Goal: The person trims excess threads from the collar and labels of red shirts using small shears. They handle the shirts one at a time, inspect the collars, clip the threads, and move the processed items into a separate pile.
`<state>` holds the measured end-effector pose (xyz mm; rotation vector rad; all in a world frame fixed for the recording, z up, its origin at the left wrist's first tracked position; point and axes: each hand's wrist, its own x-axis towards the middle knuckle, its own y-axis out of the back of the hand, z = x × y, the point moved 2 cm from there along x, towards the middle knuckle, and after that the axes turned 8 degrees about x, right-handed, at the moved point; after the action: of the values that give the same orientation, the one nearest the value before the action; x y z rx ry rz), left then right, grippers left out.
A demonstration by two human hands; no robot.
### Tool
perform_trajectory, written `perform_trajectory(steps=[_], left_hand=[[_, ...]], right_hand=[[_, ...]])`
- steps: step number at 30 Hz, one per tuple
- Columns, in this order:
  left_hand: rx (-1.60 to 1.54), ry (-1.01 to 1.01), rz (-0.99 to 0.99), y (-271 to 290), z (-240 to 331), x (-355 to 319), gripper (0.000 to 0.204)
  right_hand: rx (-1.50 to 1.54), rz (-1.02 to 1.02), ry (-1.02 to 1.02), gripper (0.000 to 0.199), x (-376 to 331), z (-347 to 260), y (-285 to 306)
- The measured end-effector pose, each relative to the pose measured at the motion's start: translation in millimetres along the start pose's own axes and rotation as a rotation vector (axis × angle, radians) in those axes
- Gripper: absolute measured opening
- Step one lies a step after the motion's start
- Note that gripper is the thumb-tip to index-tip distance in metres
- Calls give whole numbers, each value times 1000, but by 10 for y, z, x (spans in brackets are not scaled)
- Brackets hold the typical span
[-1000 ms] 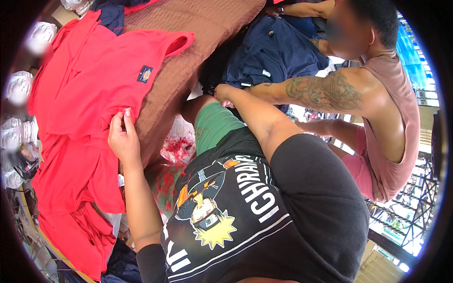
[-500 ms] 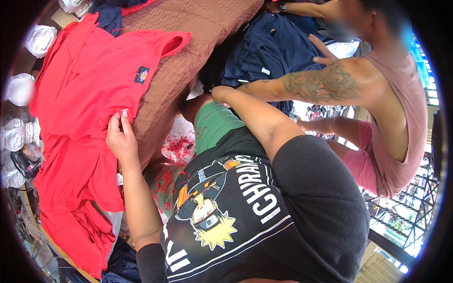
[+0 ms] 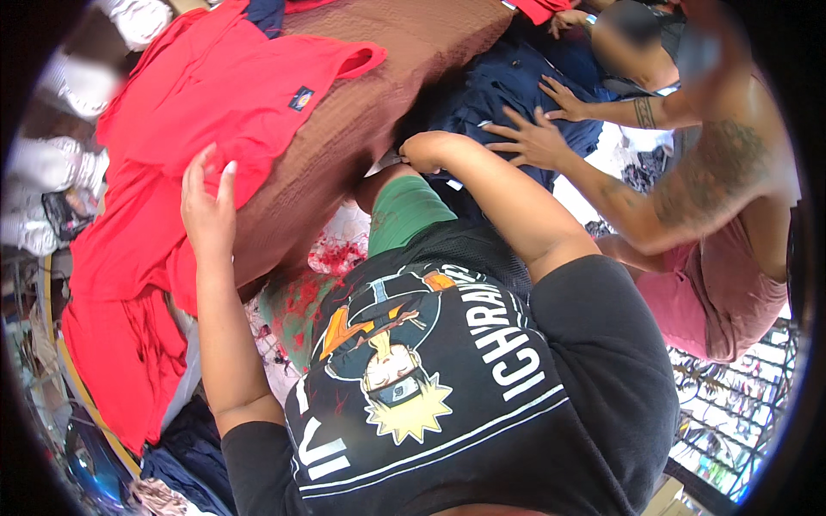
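Red shirts lie over the brown textured cloth on my left, one with a small dark label near its neck opening. Just over the red fabric hovers my left hand, its fingers apart and nothing in them. My right hand is closed by my knee at the edge of the brown cloth. From it sticks out a pale, pointed, blade-like tool; most of it is hidden in the fingers. Dark navy garments are heaped just beyond that hand.
A person's tattooed arm reaches in at right, with spread hands on the navy pile. Another person sits behind. White wrapped bundles stand along the left. Red thread scraps lie between my legs. More navy cloth hangs lower left.
My left hand has let go of the red fabric's edge and lifted, fingers opening. The co-worker's hands have come down on the navy pile. My view has shifted, and the right hand now shows.
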<state>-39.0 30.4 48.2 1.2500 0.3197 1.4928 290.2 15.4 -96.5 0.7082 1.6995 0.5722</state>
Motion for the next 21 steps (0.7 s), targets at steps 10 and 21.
perform_trajectory(steps=[10, 21], left_hand=[[-1304, -1094, -302, 1371, 2961, -1402, 21], [-1592, -1014, -40, 1448, 3226, -1547, 13]], right_hand=[[-161, 94, 94, 31, -1193, -606, 764], [190, 270, 125, 43, -1426, -420, 1409]])
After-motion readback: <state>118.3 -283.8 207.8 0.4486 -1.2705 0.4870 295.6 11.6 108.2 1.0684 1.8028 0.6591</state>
